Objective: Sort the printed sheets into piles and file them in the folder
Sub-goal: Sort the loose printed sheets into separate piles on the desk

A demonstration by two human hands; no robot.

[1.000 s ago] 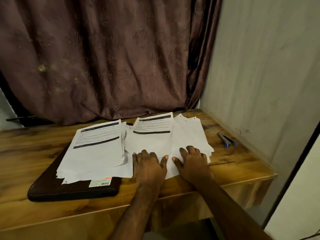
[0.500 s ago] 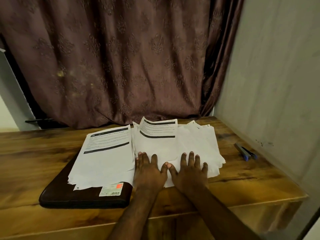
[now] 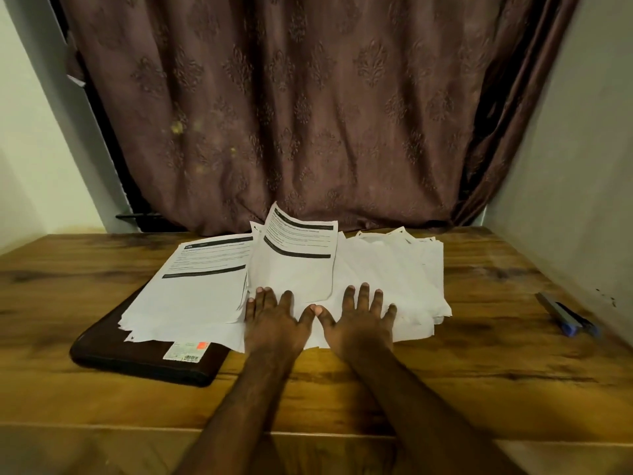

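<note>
White printed sheets are lying spread across the wooden desk (image 3: 102, 389) in roughly three groups; a fairly squared pile of forms (image 3: 202, 289) is sitting at the left, resting on top of the dark brown leather folder (image 3: 144, 358), which is lying flat and looks shut; a middle group (image 3: 294, 265) is overlapping that pile's right edge, its top sheet curling up at the far end; a looser fan of sheets (image 3: 404, 282) is trailing off to the right, edges uneven.

The left hand (image 3: 277, 323) is lying palm down on the near edge of the middle group, fingers extended and only slightly spread, gripping nothing; the right hand (image 3: 359, 323) is pressing flat on the fanned sheets, fingers splayed wider, likewise holding nothing; the two thumbs are nearly touching.

By my reading the sorting is only partly done; the left pile seems settled, while the middle and right groups are still overlapping and ragged and are needing to be separated and squared; no sheet appears to be inside the folder, so the filing looks not yet begun, and the pile on its cover will have to come off first.

A blue and grey stapler (image 3: 565, 318) is lying well apart at the right, near the wall.
</note>
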